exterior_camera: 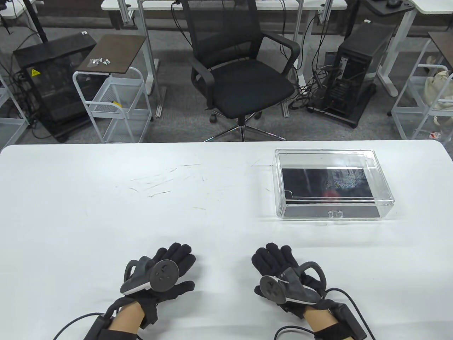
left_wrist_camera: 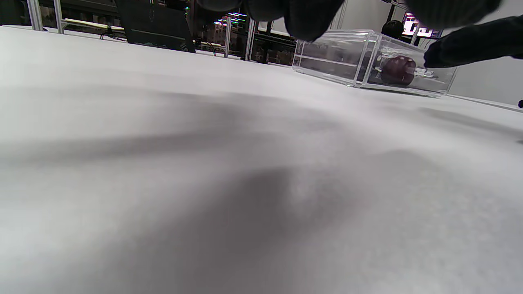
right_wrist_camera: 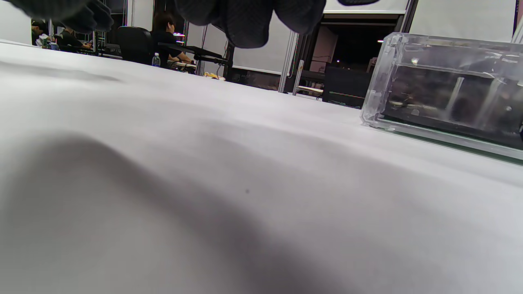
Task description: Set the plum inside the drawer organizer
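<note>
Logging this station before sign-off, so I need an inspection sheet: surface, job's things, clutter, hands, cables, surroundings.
Surface: white table, faint scuff marks near the middle.
Job's things: clear drawer organizer at the right, drawer closed; plum inside it, seen through the wall.
Clutter: nothing seen on the table.
Hands: left hand and right hand rest palm down on the near edge, holding nothing.
Cables: glove cables trail from both wrists off the near edge.
Surroundings: black office chair, white wire carts, computer tower behind the table.
</note>
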`<state>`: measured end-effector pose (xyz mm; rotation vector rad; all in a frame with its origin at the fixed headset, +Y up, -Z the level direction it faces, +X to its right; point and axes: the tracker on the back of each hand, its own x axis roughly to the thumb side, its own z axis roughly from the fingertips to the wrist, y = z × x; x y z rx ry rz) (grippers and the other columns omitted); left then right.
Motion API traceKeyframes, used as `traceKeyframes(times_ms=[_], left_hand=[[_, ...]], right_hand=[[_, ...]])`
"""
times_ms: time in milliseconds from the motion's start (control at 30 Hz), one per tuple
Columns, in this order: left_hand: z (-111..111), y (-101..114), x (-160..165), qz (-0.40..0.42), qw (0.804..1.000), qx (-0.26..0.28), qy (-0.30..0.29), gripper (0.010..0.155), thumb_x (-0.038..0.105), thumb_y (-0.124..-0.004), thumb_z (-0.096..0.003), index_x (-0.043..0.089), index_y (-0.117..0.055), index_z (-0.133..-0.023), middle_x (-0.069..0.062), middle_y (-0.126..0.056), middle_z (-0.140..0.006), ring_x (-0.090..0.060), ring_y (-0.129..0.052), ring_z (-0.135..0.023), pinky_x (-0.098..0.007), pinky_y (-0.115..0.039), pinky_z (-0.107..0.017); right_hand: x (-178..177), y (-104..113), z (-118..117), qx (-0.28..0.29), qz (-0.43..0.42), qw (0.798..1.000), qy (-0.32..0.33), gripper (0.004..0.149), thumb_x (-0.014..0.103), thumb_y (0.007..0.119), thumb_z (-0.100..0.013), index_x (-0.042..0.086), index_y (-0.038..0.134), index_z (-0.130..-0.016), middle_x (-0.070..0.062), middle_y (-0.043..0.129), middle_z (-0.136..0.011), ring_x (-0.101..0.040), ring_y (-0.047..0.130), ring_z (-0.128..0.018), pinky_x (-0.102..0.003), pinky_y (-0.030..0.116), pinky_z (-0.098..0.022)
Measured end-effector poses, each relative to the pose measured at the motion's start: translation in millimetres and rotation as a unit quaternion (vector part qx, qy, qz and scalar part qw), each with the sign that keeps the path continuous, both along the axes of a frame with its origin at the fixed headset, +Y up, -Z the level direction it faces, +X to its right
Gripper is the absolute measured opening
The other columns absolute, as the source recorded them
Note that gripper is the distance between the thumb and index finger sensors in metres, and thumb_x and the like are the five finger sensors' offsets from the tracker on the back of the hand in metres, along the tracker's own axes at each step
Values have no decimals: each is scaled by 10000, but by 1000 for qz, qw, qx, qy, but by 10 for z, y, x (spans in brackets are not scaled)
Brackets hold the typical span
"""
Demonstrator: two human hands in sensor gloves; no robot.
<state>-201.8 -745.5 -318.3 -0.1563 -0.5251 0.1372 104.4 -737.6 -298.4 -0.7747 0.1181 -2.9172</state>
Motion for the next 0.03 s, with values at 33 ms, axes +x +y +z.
traceKeyframes(times_ms=[33], left_hand=[[0, 0, 0, 0, 1000, 0, 0, 759, 627, -693, -430, 260, -586, -1085, 9, -449, -1247, -287, -436, -1159, -532, -372, -839]], right_hand=[[1, -3, -1, 0, -1, 1000, -1, 807, 649, 643, -343, 276, 442, -1031, -7, 565, -1132, -335, 508, -1066, -528, 474, -755]])
